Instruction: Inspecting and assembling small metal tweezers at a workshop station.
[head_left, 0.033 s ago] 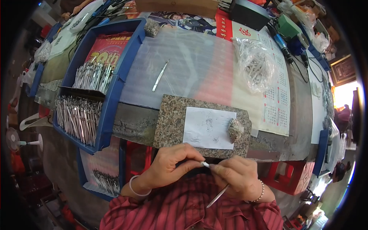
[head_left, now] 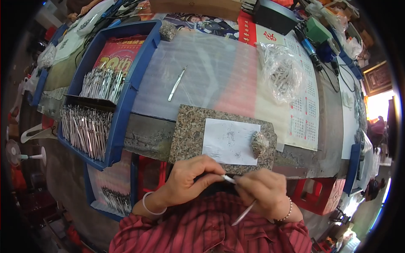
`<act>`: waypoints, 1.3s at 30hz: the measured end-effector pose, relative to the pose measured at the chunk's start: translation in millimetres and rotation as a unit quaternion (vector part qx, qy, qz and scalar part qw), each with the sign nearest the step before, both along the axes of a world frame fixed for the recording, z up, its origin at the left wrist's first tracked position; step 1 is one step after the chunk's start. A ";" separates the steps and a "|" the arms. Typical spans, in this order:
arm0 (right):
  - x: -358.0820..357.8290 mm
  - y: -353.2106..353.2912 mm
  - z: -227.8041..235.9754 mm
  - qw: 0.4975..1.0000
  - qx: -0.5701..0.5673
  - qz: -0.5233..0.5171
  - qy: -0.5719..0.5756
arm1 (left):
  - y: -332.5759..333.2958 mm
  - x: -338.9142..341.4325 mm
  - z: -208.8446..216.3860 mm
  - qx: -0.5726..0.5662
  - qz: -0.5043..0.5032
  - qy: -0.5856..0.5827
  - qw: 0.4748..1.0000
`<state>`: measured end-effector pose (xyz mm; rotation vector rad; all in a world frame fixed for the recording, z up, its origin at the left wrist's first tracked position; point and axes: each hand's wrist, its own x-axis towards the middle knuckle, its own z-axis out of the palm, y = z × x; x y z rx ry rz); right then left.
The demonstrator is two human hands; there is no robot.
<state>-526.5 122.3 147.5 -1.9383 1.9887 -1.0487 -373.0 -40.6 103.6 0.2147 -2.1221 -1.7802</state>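
Observation:
In front of my shirt, my left hand point(head_left: 192, 177) is closed in a pinch on a small white piece point(head_left: 228, 179). Close beside it, my right hand point(head_left: 265, 189) has its fingers wrapped round a slim metal tool point(head_left: 244, 213) like a pair of tweezers; one end sticks out below the palm. The fingers hide where the tool meets the white piece. Just beyond both hands, a white paper sheet point(head_left: 230, 143) with dark specks lies on a speckled stone slab point(head_left: 185, 130). On the sheet's right edge rests a plastic-wrapped lump point(head_left: 260, 144).
Tweezers point(head_left: 177, 84) lie on the plastic-covered table point(head_left: 202, 76). To the left, a blue tray point(head_left: 134, 80) holds many metal tweezers; a lower blue tray point(head_left: 90, 185) holds more. A clear bag point(head_left: 282, 76) of white pieces sits at right, near a blue-handled tool point(head_left: 310, 48).
My right hand has shifted slightly right, showing more of the white piece. The tool's lower end has swung slightly up and right. My left hand keeps its pinch.

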 end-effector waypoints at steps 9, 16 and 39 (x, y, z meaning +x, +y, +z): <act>-20.8 -24.5 -2.5 0.996 -0.030 -0.088 -0.011 | -19.1 -18.0 -25.3 -0.238 0.185 0.034 0.953; -16.9 -34.7 -3.2 0.979 0.019 -0.107 -0.170 | -19.1 -18.8 -25.4 -0.292 0.174 -0.018 0.940; 4.9 -91.4 -11.9 0.995 0.080 0.043 -0.046 | -32.3 0.6 -29.2 -0.297 0.159 -0.019 0.941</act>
